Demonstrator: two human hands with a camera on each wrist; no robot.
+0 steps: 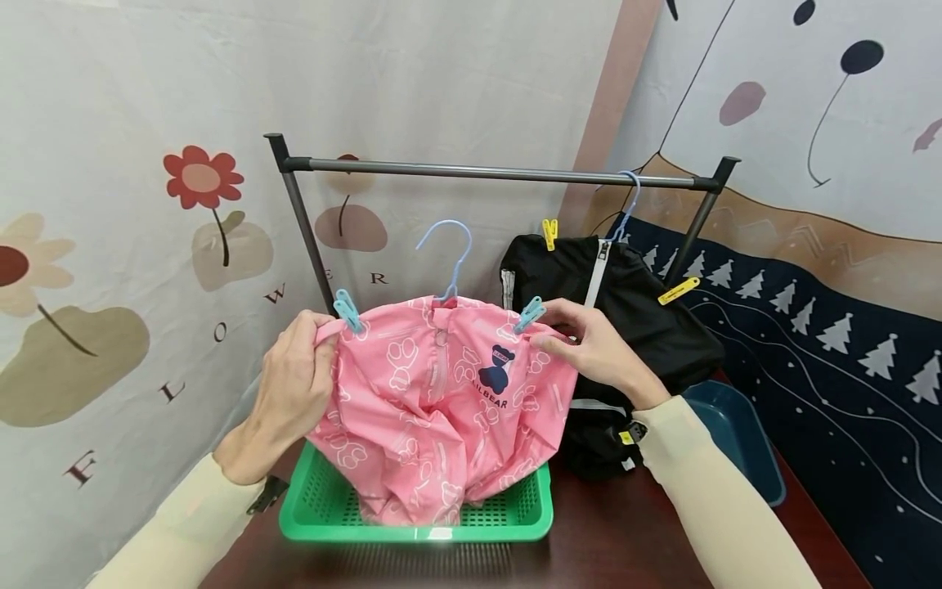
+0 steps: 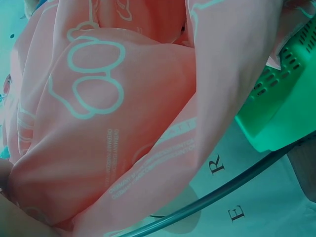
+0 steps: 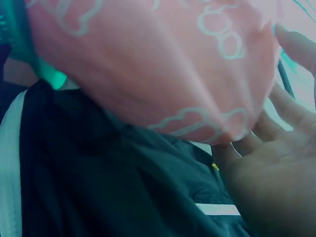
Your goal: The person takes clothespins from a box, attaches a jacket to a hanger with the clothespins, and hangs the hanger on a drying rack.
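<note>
A pink children's jacket (image 1: 412,393) with white bear outlines hangs on a blue hanger (image 1: 458,262) whose hook is free in the air. Light-blue clothespins, one on the left shoulder (image 1: 348,311) and one on the right (image 1: 530,314), clip it. My left hand (image 1: 294,388) grips the cloth at the left shoulder, outside the clothespin. With thumb and fingers my right hand (image 1: 599,348) pinches the other shoulder, also seen in the right wrist view, where the hand (image 3: 276,163) borders the pink cloth. The jacket's lower part hangs into a green basket (image 1: 415,533).
Behind stands a rack with a grey metal bar (image 1: 471,171). A black jacket (image 1: 633,303) hangs from its right end on another blue hanger (image 1: 629,204), with yellow clothespins (image 1: 549,234) on it. A dark blue tub (image 1: 736,442) sits at the right on the brown table (image 1: 589,540).
</note>
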